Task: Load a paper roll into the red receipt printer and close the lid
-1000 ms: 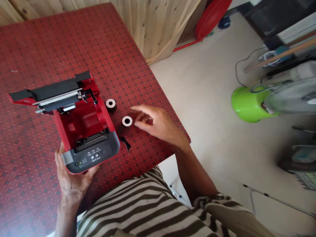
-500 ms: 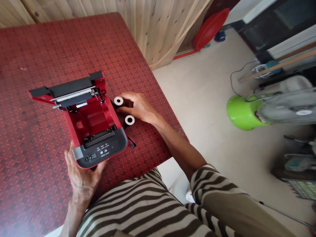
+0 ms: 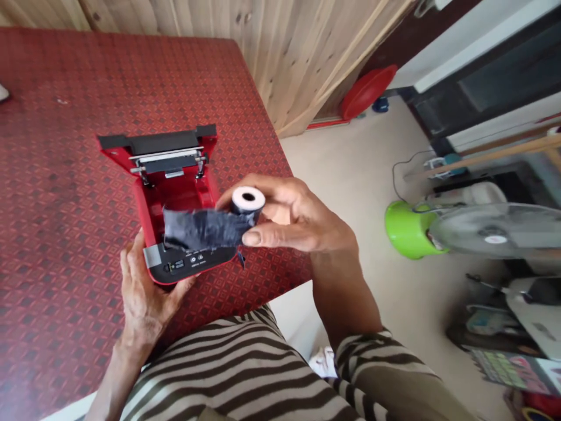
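Note:
A red and black printer [image 3: 151, 216] sits on the table with its lid [image 3: 164, 143] raised, its red inner bay partly covered from sight. My left hand [image 3: 146, 301] grips its front end, fingers along the left side and thumb at the front edge. My right hand [image 3: 307, 213] pinches a small paper roll [image 3: 248, 199], white at the end with a dark core hole and a dark outer face. From it a loose dark strip [image 3: 201, 228] stretches left, above the printer's bay and control panel. A short dark strap [image 3: 242, 259] pokes out beside the printer's front right corner.
The table [image 3: 56, 193] wears a red patterned cover, and its right edge lies past my right hand. Wood panelling [image 3: 280, 52] rises behind. On the floor to the right stand a green bucket [image 3: 403, 234] and a fan [image 3: 477, 234].
My right hand has lifted a roll from the table beside the printer, its strip now hanging out leftward. The second roll seen before is out of sight. My left hand keeps its grip.

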`<state>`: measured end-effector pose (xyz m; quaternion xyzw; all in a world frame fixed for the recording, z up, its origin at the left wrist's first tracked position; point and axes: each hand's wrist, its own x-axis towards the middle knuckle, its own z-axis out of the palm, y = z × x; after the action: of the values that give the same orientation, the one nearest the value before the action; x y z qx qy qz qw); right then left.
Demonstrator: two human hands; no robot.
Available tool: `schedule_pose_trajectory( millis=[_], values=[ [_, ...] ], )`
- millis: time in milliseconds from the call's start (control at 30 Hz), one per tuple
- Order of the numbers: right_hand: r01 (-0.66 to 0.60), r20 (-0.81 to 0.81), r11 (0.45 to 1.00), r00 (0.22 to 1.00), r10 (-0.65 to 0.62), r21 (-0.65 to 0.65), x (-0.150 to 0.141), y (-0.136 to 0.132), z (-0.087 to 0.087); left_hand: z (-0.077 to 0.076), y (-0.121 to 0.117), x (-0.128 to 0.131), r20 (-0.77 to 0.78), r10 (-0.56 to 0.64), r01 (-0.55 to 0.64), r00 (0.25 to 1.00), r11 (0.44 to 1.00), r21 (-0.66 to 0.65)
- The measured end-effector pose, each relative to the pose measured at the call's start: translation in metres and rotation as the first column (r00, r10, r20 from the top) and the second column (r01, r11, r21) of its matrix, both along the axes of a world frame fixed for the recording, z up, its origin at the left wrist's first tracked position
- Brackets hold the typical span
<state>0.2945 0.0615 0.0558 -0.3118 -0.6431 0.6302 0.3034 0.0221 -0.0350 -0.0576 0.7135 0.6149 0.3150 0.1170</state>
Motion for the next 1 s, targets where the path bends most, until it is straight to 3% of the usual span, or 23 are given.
schedule_pose_trajectory(
  millis=[167, 367, 467, 600, 767, 1000],
  values=[
    [-0.195, 0.282, 0.975, 0.946, 0.158, 0.108, -0.013, -0.004, 0.018, -0.004, -0.002, -0.003, 0.036, -0.033, 0.033, 0.999, 0.999, 0.006],
    [-0.125, 0.440, 0.945, 0.898, -0.022, 0.301, -0.037, 0.004, 0.014, -0.006, -0.007, -0.003, 0.091, -0.033, 0.039, 0.995, 0.997, -0.071],
    [-0.121, 0.522, 0.886, 0.840, -0.149, 0.447, -0.050, 0.008, 0.003, -0.006, -0.009, -0.003, 0.092, -0.052, 0.059, 0.994, 0.996, -0.073],
    [-0.211, 0.670, 0.808, 0.690, -0.276, 0.550, -0.072, 0.008, -0.006, -0.005, -0.008, -0.003, 0.085, -0.058, 0.062, 0.995, 0.997, -0.045],
    [-0.294, 0.854, 0.841, 0.412, -0.318, 0.455, -0.099, 0.008, -0.010, -0.004, -0.010, -0.003, 0.094, -0.073, 0.079, 0.993, 0.995, -0.065],
    [-0.354, 0.920, 0.852, 0.225, -0.322, 0.385, -0.116, 0.020, -0.014, -0.004, -0.011, -0.002, 0.087, -0.061, 0.067, 0.994, 0.995, -0.068]
  ],
)
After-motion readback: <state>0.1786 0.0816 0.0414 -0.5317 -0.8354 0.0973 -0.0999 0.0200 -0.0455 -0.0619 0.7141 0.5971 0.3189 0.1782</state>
